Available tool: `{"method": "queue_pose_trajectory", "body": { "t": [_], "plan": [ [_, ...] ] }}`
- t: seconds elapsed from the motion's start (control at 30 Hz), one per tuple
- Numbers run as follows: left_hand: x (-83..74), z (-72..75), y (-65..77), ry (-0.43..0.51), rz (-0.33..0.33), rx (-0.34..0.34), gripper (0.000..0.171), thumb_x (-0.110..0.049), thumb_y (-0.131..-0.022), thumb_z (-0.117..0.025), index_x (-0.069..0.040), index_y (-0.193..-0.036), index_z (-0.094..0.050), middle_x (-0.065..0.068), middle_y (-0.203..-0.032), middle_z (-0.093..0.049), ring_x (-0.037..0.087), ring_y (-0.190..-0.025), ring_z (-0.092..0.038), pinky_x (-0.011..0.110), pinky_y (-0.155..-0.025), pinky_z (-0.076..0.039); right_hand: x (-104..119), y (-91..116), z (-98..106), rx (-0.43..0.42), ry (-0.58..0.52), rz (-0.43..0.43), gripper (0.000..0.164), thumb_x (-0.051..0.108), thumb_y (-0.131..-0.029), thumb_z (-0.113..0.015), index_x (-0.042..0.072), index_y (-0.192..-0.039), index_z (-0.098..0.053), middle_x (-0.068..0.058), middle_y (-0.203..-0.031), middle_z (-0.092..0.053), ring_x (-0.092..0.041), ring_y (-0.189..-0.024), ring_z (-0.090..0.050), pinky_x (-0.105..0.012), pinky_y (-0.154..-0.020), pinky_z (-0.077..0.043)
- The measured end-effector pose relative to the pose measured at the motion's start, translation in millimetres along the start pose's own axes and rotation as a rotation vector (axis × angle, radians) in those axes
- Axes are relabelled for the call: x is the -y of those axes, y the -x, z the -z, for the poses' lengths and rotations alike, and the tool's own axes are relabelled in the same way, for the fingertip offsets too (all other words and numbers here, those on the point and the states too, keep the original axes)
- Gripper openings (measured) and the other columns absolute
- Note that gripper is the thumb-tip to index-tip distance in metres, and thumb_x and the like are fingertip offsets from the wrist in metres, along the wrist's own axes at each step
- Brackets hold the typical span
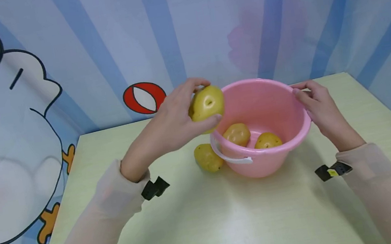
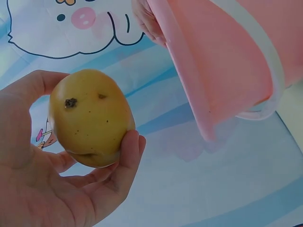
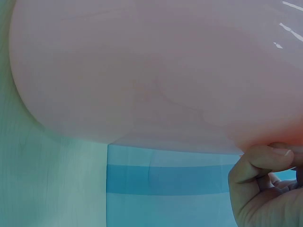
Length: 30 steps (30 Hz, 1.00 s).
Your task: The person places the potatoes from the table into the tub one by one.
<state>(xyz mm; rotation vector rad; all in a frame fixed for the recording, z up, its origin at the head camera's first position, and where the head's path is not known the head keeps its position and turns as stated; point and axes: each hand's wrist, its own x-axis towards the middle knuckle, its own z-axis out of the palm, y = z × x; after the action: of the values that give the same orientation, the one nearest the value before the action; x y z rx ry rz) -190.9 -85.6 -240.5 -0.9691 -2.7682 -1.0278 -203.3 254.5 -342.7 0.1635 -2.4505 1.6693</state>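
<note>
Currently, a yellow potato (image 1: 209,102) is held up by the left hand (image 1: 181,117), its fingers clamped around the sides; in the left wrist view a dark spot and several small specks can be seen on its skin. It is held just beside the left of the rim of a pink bucket (image 1: 262,166), and a gap is shown between the two in that same view. By the right hand (image 1: 320,109) the opposite side of the rim is gripped, thumb and fingers pinched on its edge. The bucket is stood upright on a pale counter (image 1: 215,228), with its white handle (image 1: 237,160) lowered against the near left side. Inside, on the bottom, two more potatoes are seen: a left one (image 1: 237,134) and a right one (image 1: 268,140). Another, a loose potato (image 1: 207,158), is placed on the counter close by the bucket's left side. Behind, the counter is backed by a blue-striped backdrop (image 1: 203,23), on which a red-and-white ball (image 1: 144,98) is printed.
</note>
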Motion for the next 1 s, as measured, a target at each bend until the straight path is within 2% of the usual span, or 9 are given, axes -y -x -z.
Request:
{"method": "queue_pose_trajectory", "body": {
  "t": [0.2, 0.3, 0.47, 0.57, 0.8, 1.0],
  "plan": [
    [-8.0, -3.6, -10.3, 0.015, -0.047, 0.018, 0.059, -0.041, -0.089, -0.068, -0.019, -0.138, -0.045, -0.005, -0.113, -0.051, 0.010, -0.095, -0.051, 0.030, -0.073, -0.051, -0.2, -1.6, 0.3, 0.007, -0.009, -0.011, 0.045, 0.024, -0.108, -0.038, -0.011, -0.136, -0.043, -0.014, -0.108, -0.060, -0.005, -0.082, -0.066, -0.021, -0.066, -0.056],
    [-11.7, -6.5, -15.8, 0.009, -0.072, 0.023, 0.060, -0.040, -0.090, -0.068, -0.016, -0.139, -0.044, -0.003, -0.115, -0.051, 0.010, -0.096, -0.050, 0.030, -0.074, -0.051, -0.5, -1.5, 0.0, 0.001, -0.006, -0.016, 0.045, 0.025, -0.108, -0.039, -0.010, -0.135, -0.044, -0.010, -0.106, -0.061, -0.004, -0.081, -0.066, -0.021, -0.065, -0.056],
    [-17.2, -11.9, -22.9, 0.020, -0.103, 0.026, 0.060, -0.037, -0.090, -0.069, -0.014, -0.139, -0.044, -0.003, -0.115, -0.051, 0.011, -0.097, -0.051, 0.030, -0.076, -0.052, -1.4, -1.1, 0.7, 0.000, -0.011, -0.016, 0.045, 0.025, -0.109, -0.039, -0.010, -0.136, -0.043, -0.018, -0.112, -0.059, -0.003, -0.082, -0.066, -0.020, -0.067, -0.055],
    [-19.3, -14.5, -25.1, 0.039, -0.105, 0.029, 0.060, -0.037, -0.090, -0.070, -0.014, -0.139, -0.044, -0.003, -0.115, -0.052, 0.010, -0.097, -0.051, 0.029, -0.076, -0.052, -1.3, -1.3, 0.8, 0.002, -0.015, -0.012, 0.045, 0.025, -0.109, -0.038, -0.010, -0.136, -0.043, -0.022, -0.115, -0.058, -0.003, -0.083, -0.066, -0.021, -0.067, -0.055],
    [-22.6, -21.4, -29.4, 0.040, -0.110, 0.030, 0.061, -0.037, -0.090, -0.069, -0.015, -0.141, -0.044, -0.001, -0.117, -0.052, 0.011, -0.096, -0.052, 0.028, -0.075, -0.053, -0.9, -0.9, 0.7, 0.000, -0.018, -0.007, 0.044, 0.024, -0.109, -0.039, -0.011, -0.135, -0.043, -0.016, -0.110, -0.059, -0.003, -0.082, -0.066, -0.021, -0.066, -0.055],
    [-25.8, -29.3, -34.4, 0.079, -0.122, 0.030, 0.064, -0.037, -0.091, -0.070, -0.015, -0.144, -0.041, 0.003, -0.131, -0.050, 0.011, -0.104, -0.055, 0.026, -0.082, -0.052, -0.5, -0.7, 1.0, 0.001, -0.016, -0.011, 0.044, 0.024, -0.109, -0.038, -0.011, -0.136, -0.043, -0.023, -0.114, -0.058, -0.003, -0.081, -0.066, -0.020, -0.065, -0.055]
  ]
}}
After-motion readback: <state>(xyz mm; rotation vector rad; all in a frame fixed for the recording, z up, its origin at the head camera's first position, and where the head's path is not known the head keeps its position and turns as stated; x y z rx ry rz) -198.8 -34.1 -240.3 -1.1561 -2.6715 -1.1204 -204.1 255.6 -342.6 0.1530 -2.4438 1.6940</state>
